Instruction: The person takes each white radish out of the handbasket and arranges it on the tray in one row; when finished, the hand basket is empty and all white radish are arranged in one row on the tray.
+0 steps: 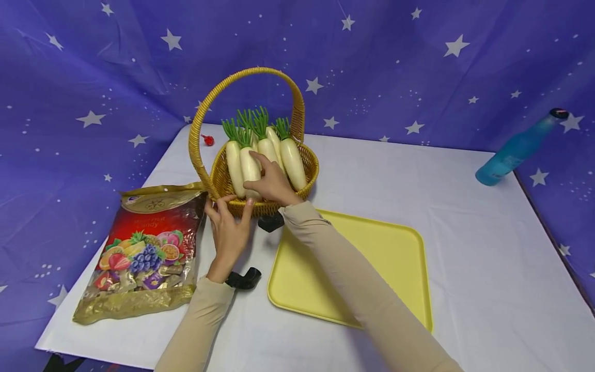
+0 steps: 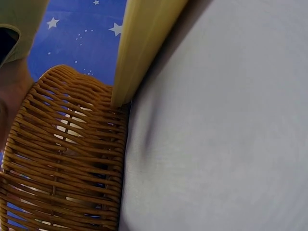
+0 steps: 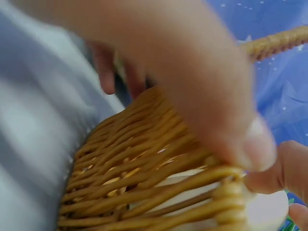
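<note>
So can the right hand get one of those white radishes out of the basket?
Probably yes. The right hand is already inside the basket, fingers on a white radish, and the tall handle arches well above, leaving the top open.

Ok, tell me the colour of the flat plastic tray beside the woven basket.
Pale yellow tray; head view shows it best.
</note>
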The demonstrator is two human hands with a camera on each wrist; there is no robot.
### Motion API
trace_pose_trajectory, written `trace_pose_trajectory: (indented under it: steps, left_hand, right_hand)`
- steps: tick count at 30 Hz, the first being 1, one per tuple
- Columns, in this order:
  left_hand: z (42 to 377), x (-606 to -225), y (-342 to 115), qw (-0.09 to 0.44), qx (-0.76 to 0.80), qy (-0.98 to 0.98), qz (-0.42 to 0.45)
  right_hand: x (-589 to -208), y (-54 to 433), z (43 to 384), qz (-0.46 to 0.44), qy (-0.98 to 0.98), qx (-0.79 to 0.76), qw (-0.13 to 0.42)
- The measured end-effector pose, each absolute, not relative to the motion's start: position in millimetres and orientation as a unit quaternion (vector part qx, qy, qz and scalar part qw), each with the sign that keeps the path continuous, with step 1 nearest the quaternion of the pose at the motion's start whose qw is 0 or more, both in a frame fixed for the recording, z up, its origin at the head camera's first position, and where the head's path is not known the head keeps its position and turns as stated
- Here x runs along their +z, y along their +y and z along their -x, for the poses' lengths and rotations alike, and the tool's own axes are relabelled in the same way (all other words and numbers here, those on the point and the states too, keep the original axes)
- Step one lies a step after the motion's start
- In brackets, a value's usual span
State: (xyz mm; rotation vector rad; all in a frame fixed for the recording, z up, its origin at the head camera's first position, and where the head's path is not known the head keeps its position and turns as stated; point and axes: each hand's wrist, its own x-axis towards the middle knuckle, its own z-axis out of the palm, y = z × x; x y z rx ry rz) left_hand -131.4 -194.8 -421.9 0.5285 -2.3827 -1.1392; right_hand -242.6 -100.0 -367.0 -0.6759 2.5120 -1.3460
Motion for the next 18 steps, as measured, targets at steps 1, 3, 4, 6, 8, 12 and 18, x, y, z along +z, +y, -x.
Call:
trace_pose_trajectory:
  steps: [1, 3, 4, 6, 8, 12, 18]
  left_hand:
    - [132, -422, -194, 0.221, -0.411, -0.863, -0.194]
    - [132, -423, -194, 0.22, -0.408, -0.864, -0.197]
    - [132, -423, -193, 0.218, -0.407, -0.865, -0.197]
    - [132, -424, -193, 0.216, -0.408, -0.865, -0.197]
    - [131, -424, -192, 0.215, -0.409, -0.865, -0.197]
    - [130, -424, -193, 0.224, -0.409, -0.863, -0.197]
    - [130, -422, -195, 0.225, -0.41, -0.862, -0.195]
  right_hand:
    - [-367, -99, 243, 0.229, 0.845, -0.469, 0.112]
    - [-367, -96, 244, 0.225, 0.828, -0.498, 0.124]
    - [-367, -95, 245, 0.22, 0.818, -0.514, 0.134]
    - [-366, -91, 247, 0.201, 0.802, -0.541, 0.155]
    - [-365, -87, 248, 0.178, 0.785, -0.566, 0.177]
    - [-358, -75, 253, 0.147, 0.74, -0.616, 0.227]
    - [-345, -51, 259, 0.146, 0.631, -0.686, 0.333]
